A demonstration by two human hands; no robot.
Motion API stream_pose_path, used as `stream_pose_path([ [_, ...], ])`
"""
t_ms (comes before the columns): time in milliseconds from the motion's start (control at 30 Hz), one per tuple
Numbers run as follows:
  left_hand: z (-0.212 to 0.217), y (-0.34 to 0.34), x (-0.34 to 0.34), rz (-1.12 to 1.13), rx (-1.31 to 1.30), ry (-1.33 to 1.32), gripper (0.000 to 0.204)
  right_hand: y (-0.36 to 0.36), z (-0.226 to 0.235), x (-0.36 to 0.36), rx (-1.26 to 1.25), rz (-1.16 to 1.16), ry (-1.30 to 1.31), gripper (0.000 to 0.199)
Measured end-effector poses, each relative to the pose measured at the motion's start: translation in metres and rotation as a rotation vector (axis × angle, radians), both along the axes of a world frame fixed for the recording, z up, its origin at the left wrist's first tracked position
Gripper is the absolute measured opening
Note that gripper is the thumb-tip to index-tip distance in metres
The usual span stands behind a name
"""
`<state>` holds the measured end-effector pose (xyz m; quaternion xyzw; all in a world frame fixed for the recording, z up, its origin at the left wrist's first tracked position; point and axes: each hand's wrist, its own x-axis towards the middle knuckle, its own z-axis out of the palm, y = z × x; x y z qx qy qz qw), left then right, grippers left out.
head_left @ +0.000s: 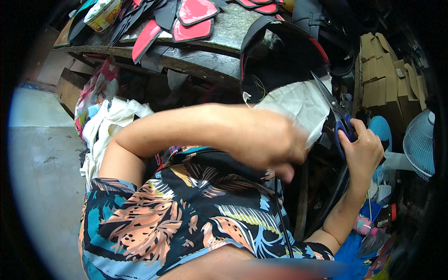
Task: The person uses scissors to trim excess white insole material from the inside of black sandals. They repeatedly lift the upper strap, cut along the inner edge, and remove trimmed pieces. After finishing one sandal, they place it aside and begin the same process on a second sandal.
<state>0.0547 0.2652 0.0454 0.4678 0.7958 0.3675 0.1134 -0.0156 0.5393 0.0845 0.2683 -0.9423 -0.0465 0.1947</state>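
My left hand (273, 142) grips a large black curved piece (280, 60) with a red edge and a white fabric lining (301, 105), holding it up in front of me. My right hand (361, 149) is closed on blue-handled scissors (338, 116), whose blades point up and left along the right edge of the white lining. My left forearm crosses the middle of the view and hides the lower part of the piece.
A worn workbench (224, 32) behind holds red and black cut pieces (193, 21). Stacked cardboard boxes (382, 79) stand at right, with a white fan (420, 142) beside them. Bags and cloth (107, 116) pile at left, next to bare concrete floor (42, 163).
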Motion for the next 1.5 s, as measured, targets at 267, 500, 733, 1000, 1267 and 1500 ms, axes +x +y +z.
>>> stream_pose_path([
  [267,0.030,-0.073,-0.092,1.098,-0.244,0.299,0.040,-0.017,-0.004,0.025,-0.178,0.184,-0.181,0.037],
  [500,0.022,-0.074,-0.086,1.224,0.064,0.859,0.033,-0.020,0.002,0.033,-0.177,0.218,-0.124,0.039],
  [733,-0.011,-0.065,-0.069,1.026,-0.104,1.120,0.053,-0.008,-0.027,0.013,-0.113,0.087,-0.096,0.036],
  [1000,-0.029,-0.056,-0.052,0.638,-0.156,0.867,0.080,0.001,-0.045,0.007,-0.134,0.086,-0.171,0.037],
  [1267,-0.046,-0.044,-0.050,0.689,-0.251,0.859,0.015,0.008,-0.042,0.015,-0.165,0.031,-0.189,0.036],
  [1500,-0.055,-0.042,-0.049,0.688,-0.184,0.886,0.014,0.015,-0.040,0.025,-0.212,0.065,-0.150,0.036],
])
